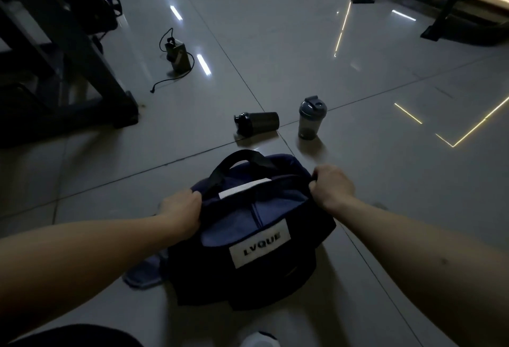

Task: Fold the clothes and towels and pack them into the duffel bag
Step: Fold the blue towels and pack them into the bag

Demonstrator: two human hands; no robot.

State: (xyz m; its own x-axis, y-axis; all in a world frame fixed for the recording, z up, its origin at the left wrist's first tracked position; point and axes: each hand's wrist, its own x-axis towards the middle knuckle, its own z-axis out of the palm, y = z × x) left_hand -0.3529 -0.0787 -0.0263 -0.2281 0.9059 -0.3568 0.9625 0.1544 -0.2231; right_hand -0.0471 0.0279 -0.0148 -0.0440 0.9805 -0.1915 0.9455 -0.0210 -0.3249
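Note:
A dark navy duffel bag [278,272] with a white LVQUE label sits on the tiled floor in front of me, its top open. Blue folded cloth [278,209] and a white strip show inside. My left hand [183,213] grips the left end of the bag's opening. My right hand [332,185] grips the right end of the opening. A black handle [237,163] arches up at the back. A blue-grey cloth [146,272] lies on the floor, partly under the bag's left side.
A dark shaker bottle [257,122] lies on its side beyond the bag, next to an upright grey shaker bottle [309,118]. A small pouch with a cord [177,55] sits farther back. Gym machine frames [82,71] stand left and far right.

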